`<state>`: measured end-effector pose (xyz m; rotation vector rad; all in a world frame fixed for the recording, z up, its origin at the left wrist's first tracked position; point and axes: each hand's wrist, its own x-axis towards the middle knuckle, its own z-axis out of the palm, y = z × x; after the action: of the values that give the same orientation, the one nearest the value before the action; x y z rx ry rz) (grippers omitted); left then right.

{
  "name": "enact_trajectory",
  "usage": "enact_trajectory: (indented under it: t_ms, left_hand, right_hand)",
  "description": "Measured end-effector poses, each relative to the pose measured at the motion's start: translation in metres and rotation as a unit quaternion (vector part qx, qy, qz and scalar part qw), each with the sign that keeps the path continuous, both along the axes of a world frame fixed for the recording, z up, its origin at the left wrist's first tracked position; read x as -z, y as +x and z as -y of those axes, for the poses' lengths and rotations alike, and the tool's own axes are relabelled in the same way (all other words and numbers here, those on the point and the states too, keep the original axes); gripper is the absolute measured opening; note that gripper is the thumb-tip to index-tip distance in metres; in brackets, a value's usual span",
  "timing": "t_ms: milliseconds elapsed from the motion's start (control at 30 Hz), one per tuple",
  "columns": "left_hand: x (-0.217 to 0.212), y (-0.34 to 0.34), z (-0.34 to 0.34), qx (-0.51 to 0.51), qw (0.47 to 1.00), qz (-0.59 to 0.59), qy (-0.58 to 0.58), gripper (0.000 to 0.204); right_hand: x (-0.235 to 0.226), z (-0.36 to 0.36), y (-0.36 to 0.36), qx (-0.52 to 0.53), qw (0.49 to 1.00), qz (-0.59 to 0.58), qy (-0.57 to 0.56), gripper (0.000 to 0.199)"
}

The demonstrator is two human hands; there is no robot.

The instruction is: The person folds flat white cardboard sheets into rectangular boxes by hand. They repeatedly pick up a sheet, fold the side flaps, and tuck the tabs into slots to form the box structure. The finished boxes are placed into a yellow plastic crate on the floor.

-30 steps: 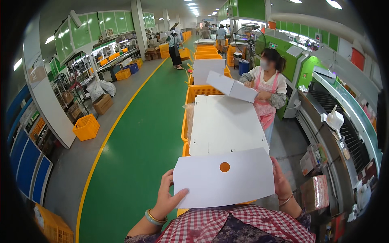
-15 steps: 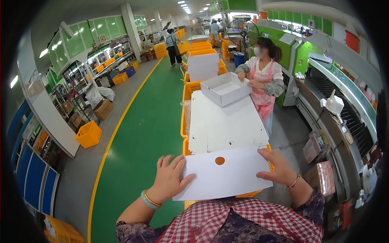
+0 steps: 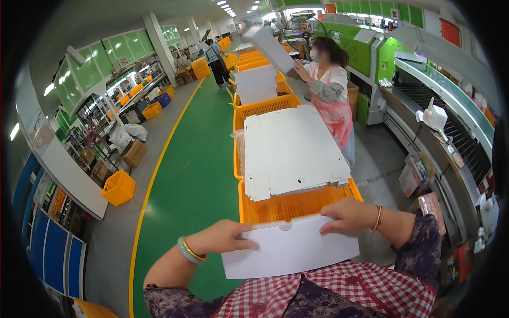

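A white cardboard piece (image 3: 290,249) is held upright just in front of my body, with a half-round notch in the middle of its upper edge. My left hand (image 3: 225,238) grips its upper left corner, thumb on the near face and fingers behind. At the upper right corner, my right hand (image 3: 352,216) pinches it the same way. Just beyond lies a stack of flat white cardboard blanks (image 3: 294,151) with cut edges, resting across orange plastic crates (image 3: 260,209). The fingers behind the cardboard are partly hidden.
Across the stack on the right, a co-worker (image 3: 330,90) in a pink apron lifts a white cardboard box (image 3: 269,47). More crates with white sheets (image 3: 255,85) line up farther back. A machine with a conveyor (image 3: 450,122) runs along the right; a green walkway (image 3: 180,201) lies left.
My hands have drawn the cardboard lower and nearer, and its round hole now shows as a notch on the upper edge. The co-worker has raised the white box off the stack, away from me.
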<state>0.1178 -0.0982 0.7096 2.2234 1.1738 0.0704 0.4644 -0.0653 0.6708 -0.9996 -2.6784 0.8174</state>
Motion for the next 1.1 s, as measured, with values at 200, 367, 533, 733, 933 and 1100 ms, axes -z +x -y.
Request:
enact_trajectory:
  t_ms: [200,367,533,733,933,1100]
  left_hand:
    - [-0.078,-0.013,0.035,0.012,0.991,-0.064,0.114,0.032]
    - [-0.043,-0.023,0.069,0.014,0.935,-0.093,0.341,0.029]
    - [0.113,-0.026,0.066,0.004,0.930,-0.096,0.355,0.006]
    - [0.299,-0.018,0.063,0.015,0.986,-0.059,0.157,0.010]
    - [0.308,-0.014,0.061,0.029,0.996,-0.059,0.054,0.019]
    - [0.278,-0.009,0.044,-0.019,0.996,-0.077,0.033,0.024]
  right_hand:
    - [-0.040,-0.002,-0.027,-0.121,0.991,-0.049,-0.004,0.030]
    - [-0.021,0.018,-0.046,-0.159,0.966,-0.083,0.188,0.025]
    - [0.094,0.039,-0.056,-0.158,0.947,-0.069,0.270,0.013]
    - [0.288,0.048,-0.042,-0.156,0.961,-0.010,0.229,0.006]
    - [0.314,0.055,-0.034,-0.126,0.974,-0.030,0.185,0.009]
    - [0.255,0.050,-0.035,-0.100,0.975,-0.029,0.197,0.008]
